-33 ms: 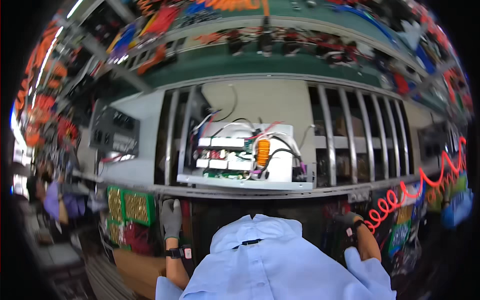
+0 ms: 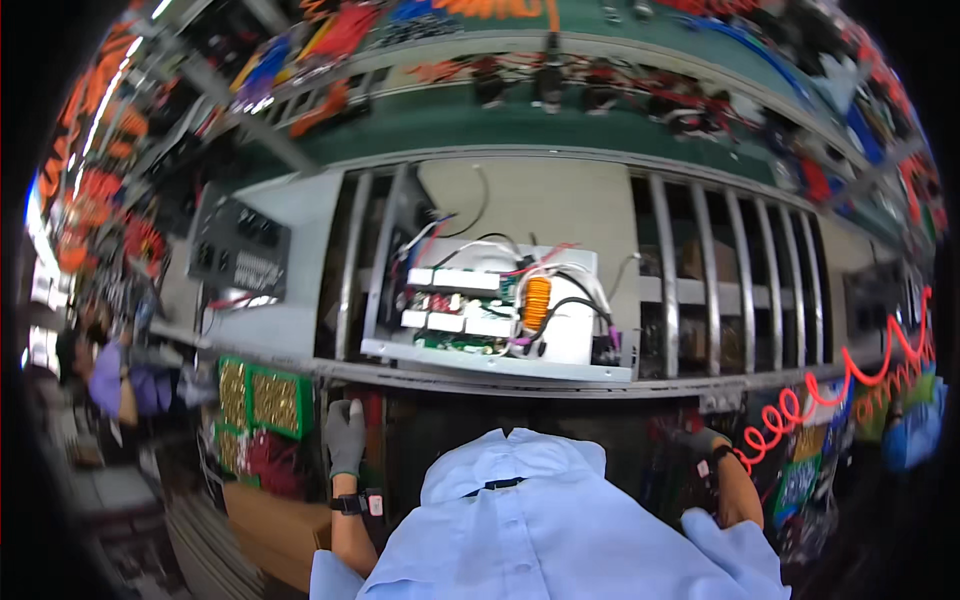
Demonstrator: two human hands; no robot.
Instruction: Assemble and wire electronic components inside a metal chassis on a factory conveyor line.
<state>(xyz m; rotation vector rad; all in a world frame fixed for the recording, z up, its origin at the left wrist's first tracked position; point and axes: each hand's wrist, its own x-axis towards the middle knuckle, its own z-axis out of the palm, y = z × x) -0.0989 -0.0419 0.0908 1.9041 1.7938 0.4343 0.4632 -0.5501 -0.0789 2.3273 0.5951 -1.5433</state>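
Observation:
Below the bench's front edge, at the left, my left hand (image 2: pixel 345 437) wears a grey glove and has its fingers curled. Whatever might be inside them is hidden. On the other side, my right hand (image 2: pixel 703 440), also gloved, hangs low beside my body; dark surroundings and blur hide its fingers. In front of me on the bench sits an open metal chassis (image 2: pixel 500 368). It holds a circuit board with white blocks, an orange wound coil (image 2: pixel 537 303) and loose black, white and red wires. Neither hand touches the chassis.
Metal rollers (image 2: pixel 698 280) run along the bench right of the chassis. A dark grey perforated unit (image 2: pixel 238 250) stands at left. Green trays of small brass-coloured parts (image 2: pixel 278 402) sit near my left hand. A coiled red hose (image 2: pixel 790 410) hangs right. A person in purple (image 2: pixel 135 380) is far left.
The bench and chassis have shifted slightly right and tilted a little in the picture. Both my hands stay low at my sides, almost unmoved.

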